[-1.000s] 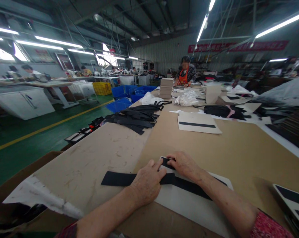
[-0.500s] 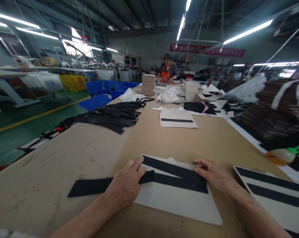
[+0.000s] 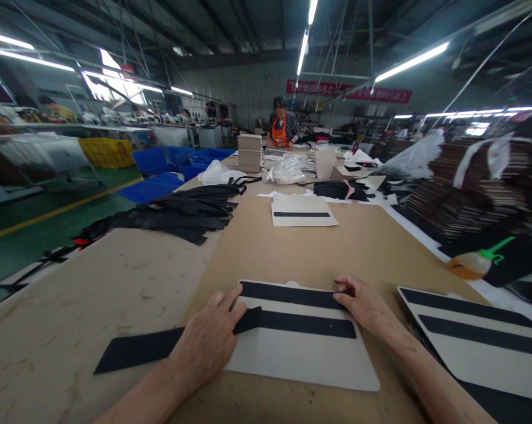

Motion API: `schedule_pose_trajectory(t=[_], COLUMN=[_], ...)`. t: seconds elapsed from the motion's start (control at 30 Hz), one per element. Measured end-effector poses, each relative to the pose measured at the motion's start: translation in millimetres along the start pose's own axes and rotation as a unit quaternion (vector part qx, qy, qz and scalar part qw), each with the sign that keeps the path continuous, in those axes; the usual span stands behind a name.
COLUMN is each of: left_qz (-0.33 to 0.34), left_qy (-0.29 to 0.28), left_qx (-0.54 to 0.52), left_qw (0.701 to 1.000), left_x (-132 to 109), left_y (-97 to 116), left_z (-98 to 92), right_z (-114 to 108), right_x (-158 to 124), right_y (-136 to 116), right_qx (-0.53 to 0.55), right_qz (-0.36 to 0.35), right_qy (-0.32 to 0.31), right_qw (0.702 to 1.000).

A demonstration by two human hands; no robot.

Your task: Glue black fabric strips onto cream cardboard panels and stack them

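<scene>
A pale board (image 3: 301, 362) lies flat in front of me, two black strips across it. The upper black strip (image 3: 288, 292) runs along the board's far edge; the lower black strip (image 3: 308, 323) lies parallel below it. My left hand (image 3: 210, 330) is closed over a loose black strip (image 3: 138, 347), which sticks out on both sides of it. Its fingertips touch the upper strip's left end at the board's corner. My right hand (image 3: 358, 300) has curled fingers at the upper strip's right end, the thumb on it.
Another board with black strips (image 3: 482, 335) lies at right. Farther off are a one-strip board (image 3: 303, 212), a pile of black strips (image 3: 190, 206), stacked boards (image 3: 249, 154) and plastic bags (image 3: 288, 169). A green-handled orange object (image 3: 471, 265) sits right. A co-worker (image 3: 283, 126) stands beyond.
The upper strip's right end has swung away from the lower strip, and the two now lie parallel. My right hand moved with it. The view has shifted slightly right.
</scene>
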State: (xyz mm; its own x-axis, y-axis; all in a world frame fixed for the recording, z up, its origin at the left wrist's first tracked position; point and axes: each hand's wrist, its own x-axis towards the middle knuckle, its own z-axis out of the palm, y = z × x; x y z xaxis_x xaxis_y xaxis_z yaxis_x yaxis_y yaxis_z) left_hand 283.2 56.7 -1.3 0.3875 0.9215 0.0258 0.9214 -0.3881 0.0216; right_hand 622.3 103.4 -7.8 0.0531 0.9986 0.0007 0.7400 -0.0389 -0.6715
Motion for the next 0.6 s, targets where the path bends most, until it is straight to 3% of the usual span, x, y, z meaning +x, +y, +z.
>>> schedule_pose_trajectory(t=[0.3,0.6], left_qz=[-0.006,-0.006], left_qy=[-0.009,-0.024], left_qx=[0.004,0.010], left_qw=[1.000,1.000], left_x=[-0.3,0.1], left_y=[-0.7,1.0], left_z=[-0.8,-3.2], right_z=[7.8,10.1], right_x=[-3.6,-5.8], right_y=[1.3,-2.4], right_qx=[-0.015,-0.100], right_qz=[0.011,-0.001], right_qy=[0.042,0.031], right_qw=[0.999,0.994])
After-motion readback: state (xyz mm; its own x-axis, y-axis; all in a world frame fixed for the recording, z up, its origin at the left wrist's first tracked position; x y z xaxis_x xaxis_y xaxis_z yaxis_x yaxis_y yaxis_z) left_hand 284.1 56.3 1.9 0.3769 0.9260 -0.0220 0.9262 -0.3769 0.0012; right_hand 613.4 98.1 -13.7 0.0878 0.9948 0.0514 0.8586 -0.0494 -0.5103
